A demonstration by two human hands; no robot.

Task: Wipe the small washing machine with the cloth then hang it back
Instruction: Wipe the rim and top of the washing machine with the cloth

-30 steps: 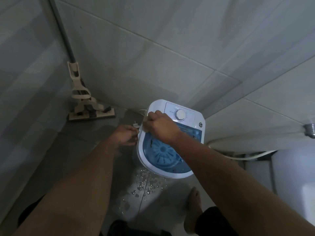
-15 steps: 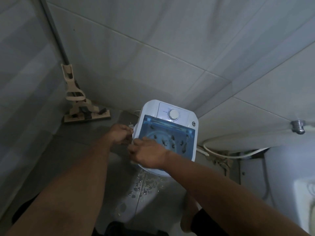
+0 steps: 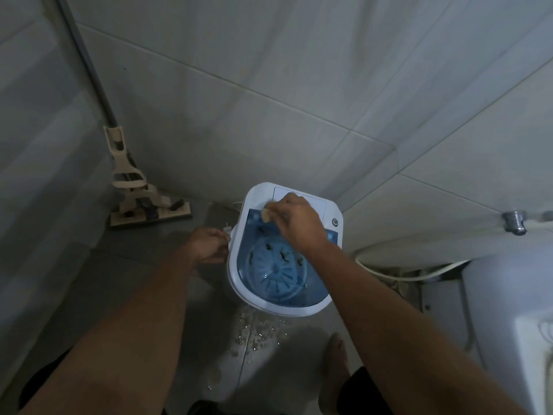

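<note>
You are looking down at your two bare arms reaching forward over a grey tiled floor (image 3: 143, 283) toward a small white washer (image 3: 239, 235) set near the corner of two tiled walls.

Your right hand (image 3: 294, 221) is stretched out over the far end of the washer, knuckles up, fingers curled down onto the white control panel (image 3: 317, 205). A small tan cloth (image 3: 265, 215) shows under the fingertips on the hand's left side; the fingers grip it and press it where the panel meets the blue lid (image 3: 254, 232). Most of the cloth is hidden beneath the hand.

Your left hand (image 3: 209, 245) sits lower, against the washer's left side, fingers curled toward the body of the machine. It touches the washer's edge, but you cannot tell from here whether it holds anything. A small white plug (image 3: 226, 227) lies just beside its knuckles.

Through the see-through blue lid you can see the tub: a ribbed blue disc (image 3: 273, 272) at the bottom, with several dark specks above it. Whether they lie on the lid or inside cannot be told.

Water droplets (image 3: 254, 330) are scattered on the floor in front of the washer, near you. Your bare right foot (image 3: 336, 363) stands just right of them.

A beige flat mop (image 3: 140, 205) leans in the left corner, its head flat on the floor. A white hose (image 3: 398, 275) curves along the floor to the right of the washer, beside a white fixture (image 3: 508, 310). A metal tap (image 3: 513, 222) juts from the right wall.
</note>
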